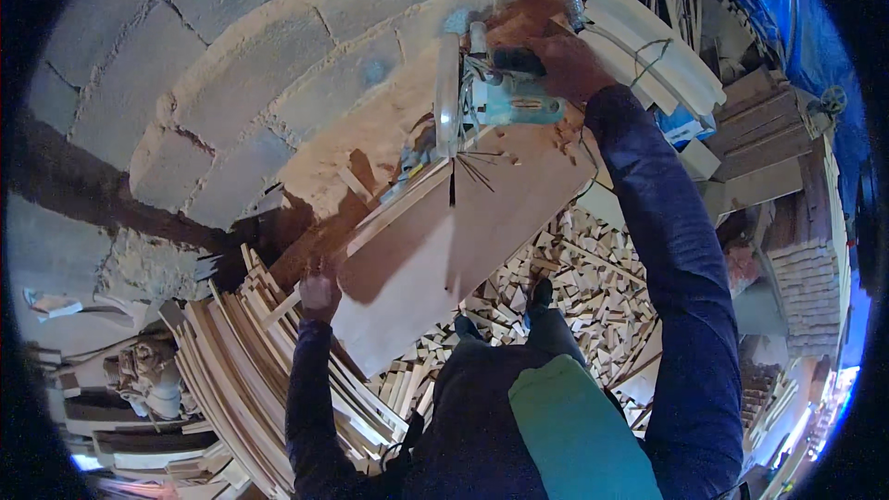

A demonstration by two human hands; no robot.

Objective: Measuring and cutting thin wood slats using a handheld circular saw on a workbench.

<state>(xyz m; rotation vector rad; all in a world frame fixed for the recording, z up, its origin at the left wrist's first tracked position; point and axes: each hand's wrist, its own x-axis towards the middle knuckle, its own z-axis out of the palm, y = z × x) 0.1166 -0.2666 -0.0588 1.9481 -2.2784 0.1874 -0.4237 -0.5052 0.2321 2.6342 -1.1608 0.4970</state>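
1. While the right hand [572,67] reaches to the upper middle of the frame in the head view, it appears closed on the dark handle [519,61] of the teal power saw [523,104] (shadow blurs the fingers).

2. The saw stands at the upper middle, over the far part of a pale, sloping-looking surface [394,310]; its round blade [448,97], seen nearly edge-on, is on the saw's left side, above a dark slot in the surface.

3. The left hand [320,296] is left of centre, at the left end of the surface, its fingers bent; a short wooden strip [281,311] lies just beside it, but I cannot tell whether the hand grips it.

4. Along the surface's far edge runs a long wooden rail [398,215], from near the left hand toward the blade.

5. At lower left, long curved wooden strips [250,361] lie stacked; at upper right are wider curved pieces [648,46], with a clear bottle [572,2] at their left end.

6. Below the surface, at centre right, many small wood offcuts [593,268] cover the floor around the person's feet [540,294].

7. A block wall [250,65] fills the upper left, and a blue tarp [787,5] hangs at upper right.
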